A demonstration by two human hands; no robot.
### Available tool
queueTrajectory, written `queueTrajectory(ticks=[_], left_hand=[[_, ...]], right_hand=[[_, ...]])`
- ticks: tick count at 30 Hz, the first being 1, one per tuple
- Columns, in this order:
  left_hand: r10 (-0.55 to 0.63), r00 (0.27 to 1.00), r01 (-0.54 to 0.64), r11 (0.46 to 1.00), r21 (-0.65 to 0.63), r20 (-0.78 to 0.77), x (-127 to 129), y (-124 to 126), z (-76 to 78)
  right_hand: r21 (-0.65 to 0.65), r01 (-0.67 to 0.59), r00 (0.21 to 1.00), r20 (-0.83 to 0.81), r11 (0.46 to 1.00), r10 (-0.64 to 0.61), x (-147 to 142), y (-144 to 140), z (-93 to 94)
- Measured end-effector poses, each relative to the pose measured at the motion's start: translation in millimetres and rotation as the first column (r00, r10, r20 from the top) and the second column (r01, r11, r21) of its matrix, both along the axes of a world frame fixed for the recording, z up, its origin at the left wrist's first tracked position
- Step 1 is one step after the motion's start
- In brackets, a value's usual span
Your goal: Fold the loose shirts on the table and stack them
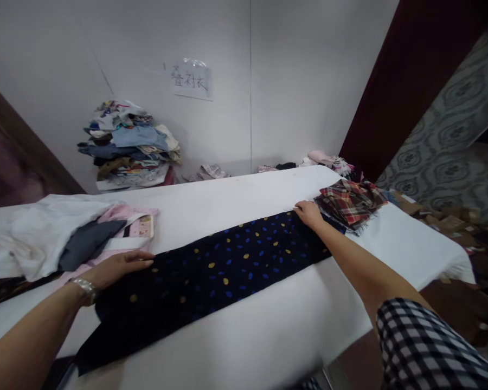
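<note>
A dark navy garment (244, 260) with blue and yellow leaf-like spots lies folded into a long strip, running slantwise over the white table. My left hand (124, 265), with a silver watch at the wrist, rests on its far edge near the left end, fingers stretched out. At the right part of that same edge, my right hand (309, 214) has its fingers closed on the cloth. The garment's left end tapers to a loose corner close to me. Its right end reaches a plaid frayed cloth (352, 201).
White and pink clothes (44, 230) with a dark grey piece are heaped at the left. Against the wall stands a tall stack of folded clothes (134, 143), beside a paper sign (192, 79). Small clothes (325, 158) lie behind the table, and packages (455, 225) sit at the right.
</note>
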State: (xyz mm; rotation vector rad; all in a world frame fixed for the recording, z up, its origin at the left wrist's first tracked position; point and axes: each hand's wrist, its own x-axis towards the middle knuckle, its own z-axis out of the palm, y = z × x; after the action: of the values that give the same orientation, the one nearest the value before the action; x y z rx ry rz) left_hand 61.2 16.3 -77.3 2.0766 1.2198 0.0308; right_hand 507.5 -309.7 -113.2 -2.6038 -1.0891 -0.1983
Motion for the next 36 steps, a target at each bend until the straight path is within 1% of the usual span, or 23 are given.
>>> queueTrajectory(ticks=[1, 2, 3, 4, 5, 6, 8, 10, 12, 14, 16, 18, 19, 21, 22, 24, 26, 28, 31, 34, 35, 36], left_hand=[[0.034, 0.999, -0.034, 0.999, -0.005, -0.012, -3, 1, -4.1], [0.04, 0.998, -0.04, 0.999, -0.005, -0.042, -4, 2, -8.7], [0.026, 0.996, -0.024, 1.0, 0.015, -0.087, -3, 2, -13.4], [0.014, 0.991, -0.003, 0.997, 0.08, -0.135, -1, 2, -17.9], [-0.01, 0.982, 0.038, 0.989, 0.144, -0.189, 1, 2, -21.8], [-0.037, 0.97, 0.087, 0.976, 0.2, -0.239, 4, 2, -24.8], [-0.072, 0.947, 0.165, 0.945, 0.283, -0.313, 8, 4, -28.3], [-0.102, 0.936, 0.214, 0.925, 0.314, -0.337, 8, 8, -29.3], [-0.122, 0.94, 0.223, 0.927, 0.3, -0.32, 3, 11, -29.4], [-0.108, 0.948, 0.196, 0.94, 0.279, -0.301, -2, 11, -29.2], [-0.065, 0.955, 0.154, 0.943, 0.295, -0.289, -7, 6, -28.8], [-0.035, 0.957, 0.136, 0.931, 0.338, -0.288, -9, -4, -28.2], [-0.026, 0.956, 0.134, 0.923, 0.36, -0.292, -9, -9, -27.9], [-0.011, 0.953, 0.136, 0.908, 0.396, -0.303, -8, -18, -28.5], [-0.003, 0.953, 0.134, 0.901, 0.413, -0.303, -8, -22, -29.4], [0.009, 0.957, 0.123, 0.893, 0.433, -0.289, -9, -26, -32.7], [0.008, 0.97, 0.105, 0.887, 0.45, -0.243, -11, -27, -36.8], [0.007, 0.988, 0.069, 0.873, 0.482, -0.156, -15, -28, -39.7], [0.048, 0.998, -0.024, 0.832, 0.555, -0.029, -27, -37, -38.8], [0.131, 0.99, -0.13, 0.791, 0.598, 0.042, -46, -52, -34.4], [0.172, 0.983, -0.179, 0.782, 0.596, 0.069, -54, -58, -33.4], [0.219, 0.971, -0.234, 0.776, 0.586, 0.098, -61, -64, -32.8]], right_hand=[[0.039, -0.07, 0.997, 0.038, 0.997, 0.068, -11, 0, -1.5], [0.073, -0.156, 0.986, 0.07, 0.985, 0.151, -24, 0, -4.5], [0.089, -0.251, 0.966, 0.083, 0.964, 0.244, -38, 1, -8.8], [0.083, -0.333, 0.943, 0.061, 0.939, 0.329, -52, 3, -13.9], [0.048, -0.398, 0.917, -0.006, 0.916, 0.399, -64, 5, -19.2], [0.008, -0.443, 0.892, -0.092, 0.897, 0.442, -74, 6, -24.0], [-0.06, -0.486, 0.85, -0.263, 0.872, 0.456, -87, 9, -29.7], [-0.072, -0.481, 0.831, -0.354, 0.874, 0.428, -92, 9, -29.0], [-0.029, -0.467, 0.832, -0.352, 0.884, 0.429, -89, 7, -24.0], [0.029, -0.433, 0.865, -0.267, 0.901, 0.424, -82, 5, -18.5], [0.046, -0.333, 0.928, -0.159, 0.942, 0.337, -70, 3, -16.0], [-0.029, -0.213, 0.967, -0.149, 0.977, 0.207, -58, 3, -18.2], [-0.094, -0.175, 0.971, -0.179, 0.98, 0.156, -52, 4, -20.7], [-0.21, -0.149, 0.964, -0.248, 0.966, 0.095, -43, 5, -27.4], [-0.239, -0.145, 0.961, -0.264, 0.96, 0.08, -40, 7, -30.8], [-0.246, -0.124, 0.966, -0.25, 0.961, 0.061, -38, 9, -36.1], [-0.233, -0.112, 0.972, -0.227, 0.966, 0.058, -39, 11, -39.1], [-0.226, -0.112, 0.975, -0.215, 0.968, 0.062, -40, 11, -40.3], [-0.239, -0.102, 0.979, -0.194, 0.965, 0.056, -39, 7, -40.4], [-0.291, -0.089, 0.98, -0.194, 0.953, 0.032, -35, 6, -39.5], [-0.315, -0.079, 0.981, -0.195, 0.946, 0.017, -36, 9, -38.6], [-0.308, -0.064, 0.986, -0.169, 0.949, 0.012, -39, 13, -37.3]])
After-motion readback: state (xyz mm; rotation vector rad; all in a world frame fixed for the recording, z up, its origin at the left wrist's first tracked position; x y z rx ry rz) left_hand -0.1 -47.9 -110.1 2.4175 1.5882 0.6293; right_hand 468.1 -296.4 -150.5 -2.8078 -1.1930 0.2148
